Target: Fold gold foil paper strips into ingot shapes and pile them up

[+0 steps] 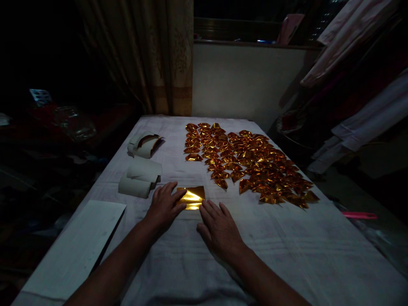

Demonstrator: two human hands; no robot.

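Observation:
A shiny sheet of gold foil paper (193, 197) lies flat on the cloth-covered table (280, 259), with a crease or fold line across its lower part. My left hand (163, 205) rests at the sheet's left side, fingers apart, thumb and a fingertip touching its edge. At the lower right corner, my right hand (219, 225) lies with its fingers stretched out, fingertips on or beside the foil. Beyond them, many folded gold foil ingots (255, 159) sit in rows and a heap, on the back and right of the table.
Curled pale sheets (145, 170) lie in two groups on the table's left. A flat white board or stack (76, 246) lies at the front left. A curtain (162, 55) hangs behind, clothes (369, 110) hang at right, and a pink object (360, 215) is past the right edge.

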